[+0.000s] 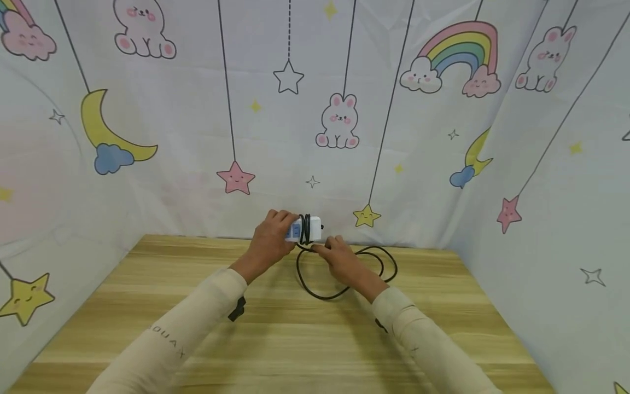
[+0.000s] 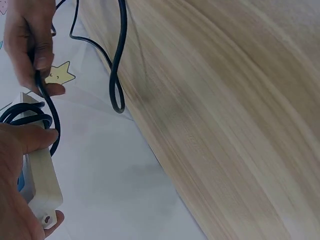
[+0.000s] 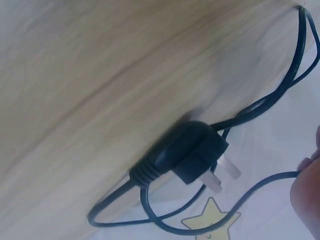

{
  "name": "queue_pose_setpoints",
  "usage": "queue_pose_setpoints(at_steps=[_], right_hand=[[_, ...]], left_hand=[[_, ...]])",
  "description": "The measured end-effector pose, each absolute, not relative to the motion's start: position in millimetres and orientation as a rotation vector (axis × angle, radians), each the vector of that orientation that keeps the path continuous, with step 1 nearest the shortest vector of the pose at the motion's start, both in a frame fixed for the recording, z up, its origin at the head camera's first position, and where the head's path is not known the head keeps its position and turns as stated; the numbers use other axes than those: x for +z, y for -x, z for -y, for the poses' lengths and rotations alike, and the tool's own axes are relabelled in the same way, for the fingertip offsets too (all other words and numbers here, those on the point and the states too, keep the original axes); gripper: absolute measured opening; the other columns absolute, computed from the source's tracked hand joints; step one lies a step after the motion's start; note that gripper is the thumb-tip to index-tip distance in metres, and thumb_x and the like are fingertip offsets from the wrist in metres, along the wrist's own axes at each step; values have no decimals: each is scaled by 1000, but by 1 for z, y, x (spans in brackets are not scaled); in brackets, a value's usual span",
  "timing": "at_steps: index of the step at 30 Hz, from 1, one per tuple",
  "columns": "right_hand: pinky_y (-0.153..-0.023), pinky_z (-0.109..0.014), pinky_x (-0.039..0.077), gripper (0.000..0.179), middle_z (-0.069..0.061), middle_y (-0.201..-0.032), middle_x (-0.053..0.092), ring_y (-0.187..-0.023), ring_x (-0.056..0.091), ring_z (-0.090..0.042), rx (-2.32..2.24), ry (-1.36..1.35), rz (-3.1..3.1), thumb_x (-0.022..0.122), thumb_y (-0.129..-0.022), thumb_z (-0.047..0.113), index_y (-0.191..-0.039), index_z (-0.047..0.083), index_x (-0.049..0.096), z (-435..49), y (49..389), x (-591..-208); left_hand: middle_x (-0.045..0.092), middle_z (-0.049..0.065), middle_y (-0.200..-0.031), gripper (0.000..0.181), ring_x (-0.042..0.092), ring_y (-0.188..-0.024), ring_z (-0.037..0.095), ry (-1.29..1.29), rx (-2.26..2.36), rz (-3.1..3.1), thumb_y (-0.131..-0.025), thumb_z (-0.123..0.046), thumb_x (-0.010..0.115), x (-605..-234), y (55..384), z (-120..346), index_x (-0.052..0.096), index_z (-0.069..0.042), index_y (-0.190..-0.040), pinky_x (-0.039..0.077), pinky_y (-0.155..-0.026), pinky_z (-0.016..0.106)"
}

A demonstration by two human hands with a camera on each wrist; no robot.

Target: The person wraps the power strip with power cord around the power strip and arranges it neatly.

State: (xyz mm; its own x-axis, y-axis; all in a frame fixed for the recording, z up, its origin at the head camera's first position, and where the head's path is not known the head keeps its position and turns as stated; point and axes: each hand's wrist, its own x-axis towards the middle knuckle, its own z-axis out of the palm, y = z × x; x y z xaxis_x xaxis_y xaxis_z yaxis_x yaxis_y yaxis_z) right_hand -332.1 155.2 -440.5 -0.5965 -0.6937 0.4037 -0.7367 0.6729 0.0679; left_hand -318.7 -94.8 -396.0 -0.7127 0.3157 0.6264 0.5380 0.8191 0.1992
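My left hand [image 1: 269,239] grips one end of a white power strip [image 1: 316,229] with blue socket faces, held up over the far part of the table. Several turns of black power cord [image 1: 304,229] are wrapped around the strip's middle. In the left wrist view, the left thumb presses near these turns on the strip [image 2: 45,182]. Just right of the strip, my right hand [image 1: 342,262] pinches the cord between thumb and fingers. Loose loops of cord hang and lie around that hand. A black plug [image 3: 175,152] with metal prongs shows among the loops in the right wrist view.
The wood-grain table [image 1: 285,350] stretches beneath both arms. Behind its far edge hangs a white curtain [image 1: 187,202] printed with stars, rabbits and rainbows, which also runs along both sides. A dark wrist device [image 1: 237,310] shows under the left cuff.
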Motion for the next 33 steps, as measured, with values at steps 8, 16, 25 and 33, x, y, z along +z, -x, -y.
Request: queue_pose_setpoints(at_steps=[8, 16, 25, 33], right_hand=[[-76, -33, 38, 29, -6, -110, 69, -88, 45, -21, -73, -1189, 2251, 68, -110, 7, -136, 19, 73, -159, 330, -430], [-80, -34, 38, 20, -3, -112, 69, -93, 47, -21, -165, -1243, 2240, 67, -113, 12, -133, 15, 71, -160, 324, -415], [-87, -36, 50, 15, 1, -116, 71, -98, 53, -20, -246, -1328, 2112, 73, -111, 19, -126, 17, 71, -159, 319, -404], [-88, -35, 51, 21, 1, -120, 69, -101, 54, -19, -346, -1340, 2045, 76, -109, 16, -128, 21, 70, -156, 315, -395]], left_hand=[[76, 16, -134, 66, 68, -118, 38, 645, -446, 2446, -82, -8, 101, -402, 318, 96, 72, -3, -142, 68, -94, 53], [75, 15, -134, 67, 68, -119, 37, 672, -445, 2472, -82, -9, 102, -405, 317, 93, 71, -3, -141, 68, -96, 52], [77, 15, -131, 63, 69, -114, 35, 741, -385, 2457, -81, -8, 101, -410, 317, 88, 73, -3, -138, 68, -91, 49], [77, 12, -125, 59, 72, -112, 31, 831, -272, 2405, -83, -13, 102, -413, 315, 84, 73, -5, -134, 68, -88, 45]])
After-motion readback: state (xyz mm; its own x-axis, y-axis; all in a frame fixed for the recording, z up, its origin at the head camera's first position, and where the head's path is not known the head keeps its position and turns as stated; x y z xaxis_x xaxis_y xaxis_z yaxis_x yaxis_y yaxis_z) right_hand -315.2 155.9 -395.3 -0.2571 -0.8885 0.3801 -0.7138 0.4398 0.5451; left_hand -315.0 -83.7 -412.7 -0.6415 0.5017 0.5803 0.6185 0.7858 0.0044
